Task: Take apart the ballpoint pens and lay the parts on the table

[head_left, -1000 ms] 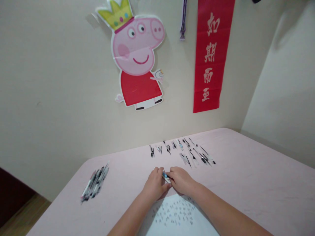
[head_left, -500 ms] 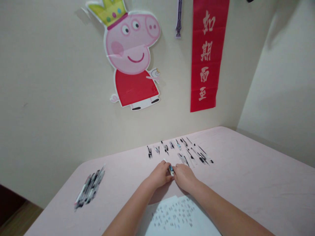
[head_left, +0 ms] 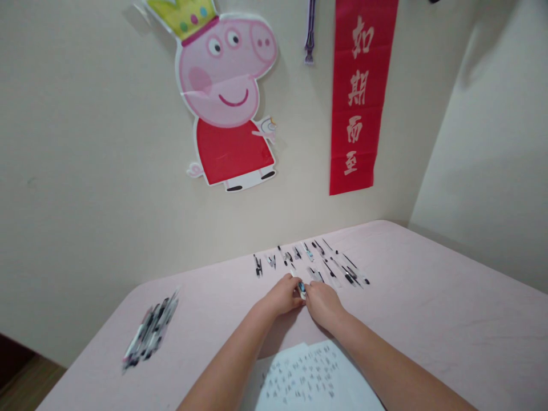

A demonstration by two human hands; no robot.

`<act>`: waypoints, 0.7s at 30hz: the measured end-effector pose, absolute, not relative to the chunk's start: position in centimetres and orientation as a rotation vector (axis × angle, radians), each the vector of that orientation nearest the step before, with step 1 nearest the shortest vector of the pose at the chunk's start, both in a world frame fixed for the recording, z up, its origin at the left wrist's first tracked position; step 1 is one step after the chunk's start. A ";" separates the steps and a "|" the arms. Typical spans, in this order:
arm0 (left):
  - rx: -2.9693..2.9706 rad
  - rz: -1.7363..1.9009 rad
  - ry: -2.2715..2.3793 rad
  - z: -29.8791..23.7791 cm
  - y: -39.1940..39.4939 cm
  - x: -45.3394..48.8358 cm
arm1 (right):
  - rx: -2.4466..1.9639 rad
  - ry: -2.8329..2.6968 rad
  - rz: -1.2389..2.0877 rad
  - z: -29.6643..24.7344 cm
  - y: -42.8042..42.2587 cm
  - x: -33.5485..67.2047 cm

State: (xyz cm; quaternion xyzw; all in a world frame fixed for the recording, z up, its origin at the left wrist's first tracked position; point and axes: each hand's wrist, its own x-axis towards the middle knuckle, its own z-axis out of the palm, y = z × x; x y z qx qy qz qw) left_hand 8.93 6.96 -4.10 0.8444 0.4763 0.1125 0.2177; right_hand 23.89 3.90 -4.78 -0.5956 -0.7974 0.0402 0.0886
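Head view shows our two hands meeting over the pink desk [head_left: 428,297]. Our left hand [head_left: 283,297] and our right hand [head_left: 324,303] both pinch the same pen piece [head_left: 302,288] with the fingertips, one hand at each side, so both are closed on it and neither is nearer than the other. The piece is short, with a blue and a black part. Its long axis seems to slant from far-left to near-right, but it is too small to be sure.

Just beyond the fingertips, on the far side, lies the row of pen parts [head_left: 314,265], almost touching the hands. We see more than ten of them, too blurred for an exact count. One heap of pens [head_left: 149,331] lies well apart on the left, nearer to the left hand. One sheet of paper [head_left: 306,382] with writing lies close to us, between the forearms.
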 end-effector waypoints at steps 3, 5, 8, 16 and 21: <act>2.329 0.310 1.324 -4.0 7.1 9.0 | -1.770 -2.365 0.120 -4.9 4.0 23.9; 2.324 0.313 1.323 -4.0 7.1 9.1 | -1.770 -2.359 0.126 -4.9 4.0 23.9; 2.317 0.318 1.315 -4.0 7.1 9.1 | -1.781 -2.348 0.142 -4.7 3.8 23.8; 2.274 0.355 1.299 -4.2 7.0 8.7 | -1.778 -2.335 0.176 -4.5 3.7 23.8; 2.248 0.380 1.298 -4.4 7.0 8.7 | -1.781 -2.337 0.144 -4.6 3.6 23.8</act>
